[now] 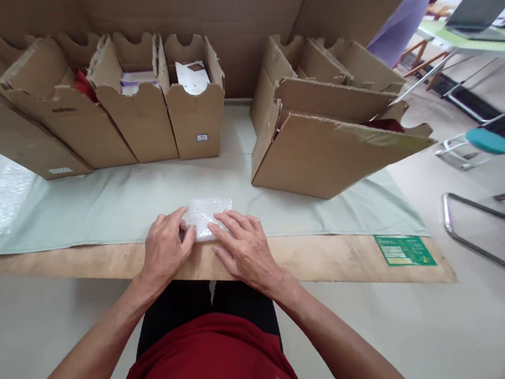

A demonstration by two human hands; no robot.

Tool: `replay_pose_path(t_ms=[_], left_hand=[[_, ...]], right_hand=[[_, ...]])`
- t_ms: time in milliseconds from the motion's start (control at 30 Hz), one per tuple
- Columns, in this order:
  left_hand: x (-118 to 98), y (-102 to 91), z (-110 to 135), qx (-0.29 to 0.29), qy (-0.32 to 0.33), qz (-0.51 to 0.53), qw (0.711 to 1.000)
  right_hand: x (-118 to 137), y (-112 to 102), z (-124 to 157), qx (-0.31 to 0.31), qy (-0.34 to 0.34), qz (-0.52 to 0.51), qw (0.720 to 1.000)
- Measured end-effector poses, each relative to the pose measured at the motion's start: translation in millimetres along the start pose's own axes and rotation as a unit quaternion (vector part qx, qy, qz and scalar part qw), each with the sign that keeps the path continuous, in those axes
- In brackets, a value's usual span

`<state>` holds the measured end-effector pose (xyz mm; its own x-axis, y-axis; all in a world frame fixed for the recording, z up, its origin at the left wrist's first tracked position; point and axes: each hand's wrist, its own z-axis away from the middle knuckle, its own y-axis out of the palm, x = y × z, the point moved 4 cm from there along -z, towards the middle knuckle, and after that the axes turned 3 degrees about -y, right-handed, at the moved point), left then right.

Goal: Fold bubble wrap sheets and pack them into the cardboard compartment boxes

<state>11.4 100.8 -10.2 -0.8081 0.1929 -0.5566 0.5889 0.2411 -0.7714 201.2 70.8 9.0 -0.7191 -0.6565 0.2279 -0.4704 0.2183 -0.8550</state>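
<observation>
A small flat packet of clear bubble wrap lies near the front edge of the cloth-covered table. My left hand is at its left side, fingers curled and closed on that edge, with the thumb at the near left corner. Over its right part lies my right hand, open, fingers spread and fingertips touching the plastic. Whether anything is inside the wrap cannot be made out.
Several upright cardboard holders stand at the back left; one contains white pieces. More cardboard holders stand at right. A bubble wrap sheet lies far left. A green label marks the wooden table edge. Beyond is a blue-topped stool.
</observation>
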Motion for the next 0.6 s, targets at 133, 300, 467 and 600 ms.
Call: replay_pose_path(t_ms=[133,300,467,600], left_hand=[[0.1,-4.7,-1.4,-0.011,-0.042,0.062,0.997],[-5.6,-10.7,22.1,0.011,-0.239,0.395,0.887],[-33.0,10.4,43.3,0.07,-0.301,0.605,0.734],[-41.2,14.0,43.7,0.086,-0.253,0.506,0.82]], right_hand=[[-6.6,14.4,-12.4,0.066,-0.007,0.026,0.997],[-17.8,3.9,-13.9,-0.037,0.096,-0.119,0.988],[2.0,-2.3,4.3,-0.055,0.216,-0.316,0.922],[4.2,-14.9,18.0,-0.007,0.236,-0.388,0.891]])
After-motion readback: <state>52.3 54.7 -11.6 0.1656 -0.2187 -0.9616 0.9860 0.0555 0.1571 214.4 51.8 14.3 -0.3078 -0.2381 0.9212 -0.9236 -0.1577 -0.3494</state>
